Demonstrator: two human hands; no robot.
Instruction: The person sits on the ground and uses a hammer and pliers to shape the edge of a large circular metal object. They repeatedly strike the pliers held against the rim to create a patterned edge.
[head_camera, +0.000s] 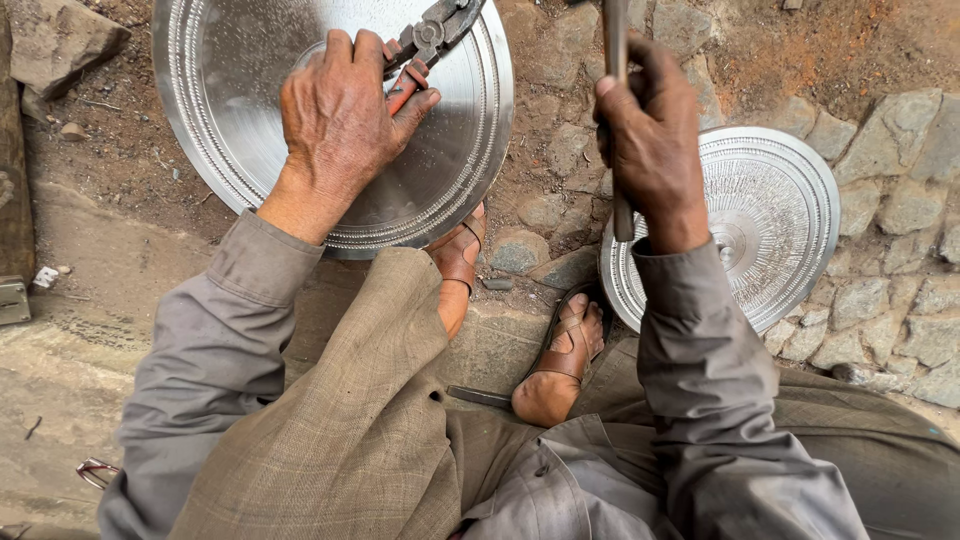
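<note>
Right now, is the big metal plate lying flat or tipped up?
Tipped. The large plate leans with its lower rim on the left sandalled foot; the left hand presses pliers against its face.

Tool (617, 120) head (and pliers (432, 35) tip) cut off.

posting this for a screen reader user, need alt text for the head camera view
Seen from above, a seated person's left hand grips red-handled pliers against a large engraved round metal plate, while the right hand holds a metal rod-like handle upright. A second patterned metal plate lies on the stone ground to the right, near sandalled feet.
</note>
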